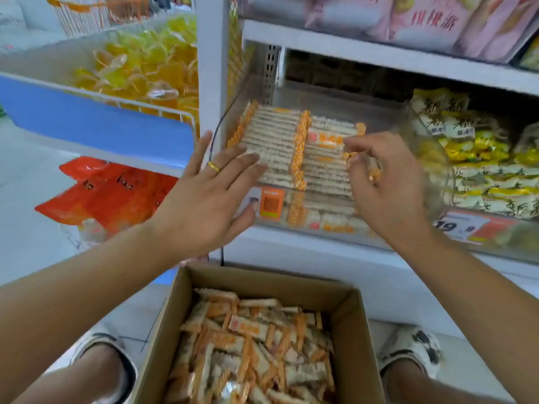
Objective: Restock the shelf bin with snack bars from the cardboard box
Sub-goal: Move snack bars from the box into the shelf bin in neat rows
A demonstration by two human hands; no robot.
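A clear shelf bin holds two neat rows of white snack bars with orange ends. My left hand is flat, fingers straight, its fingertips resting on the front of the left row. My right hand is over the right row and pinches a few snack bars between curled fingers and thumb. Below, between my feet, the open cardboard box is full of loose bars lying in a jumble.
A bin of yellow-and-white packets sits to the right, with a price tag under it. A blue-fronted wire basket of yellow candies stands at the left, orange bags below it. Pink packages fill the shelf above.
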